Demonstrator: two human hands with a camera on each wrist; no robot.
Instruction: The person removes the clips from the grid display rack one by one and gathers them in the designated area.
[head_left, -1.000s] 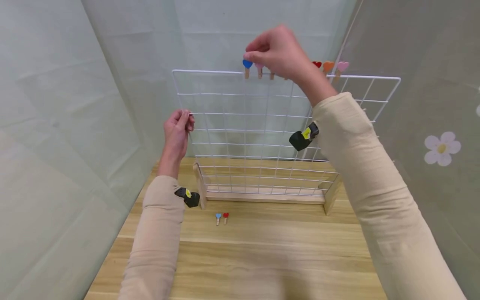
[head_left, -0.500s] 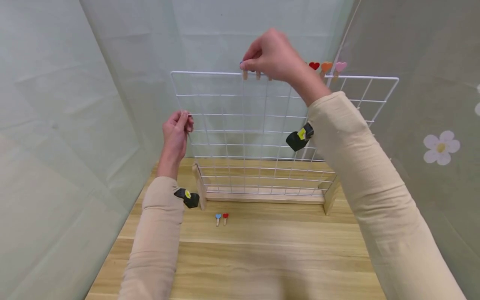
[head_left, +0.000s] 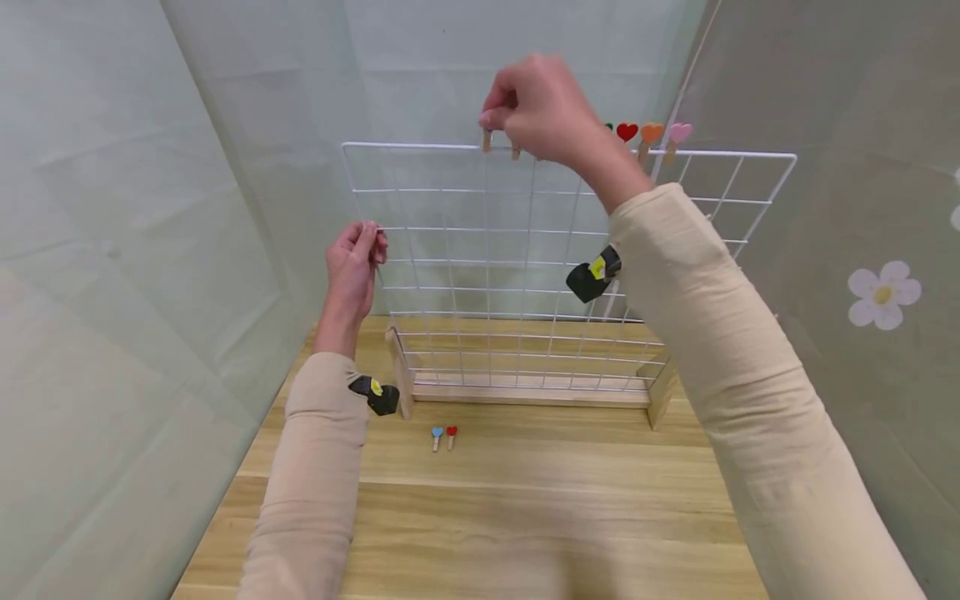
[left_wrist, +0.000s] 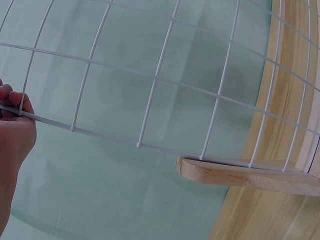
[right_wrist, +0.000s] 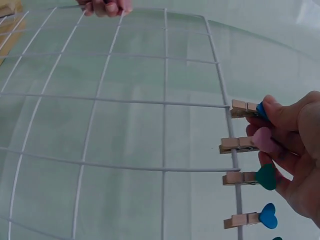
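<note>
right hand (head_left: 543, 104) edged left | grip pinching blue peg (right_wrist: 247, 109) | two pegs (head_left: 443, 437) on table (head_left: 525, 517)

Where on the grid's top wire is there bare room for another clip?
The top wire is bare from the left corner to the right hand. From there rightward, heart clips crowd it. The left hand holds the left edge.

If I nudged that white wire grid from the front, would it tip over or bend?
Probably it would flex before tipping: the wire grid is thin wire, so likely light and springy. Its wooden base has side feet on the table, which should resist tipping. The left hand grips its edge while the right hand pinches a clothespin, hinting it wobbles.
</note>
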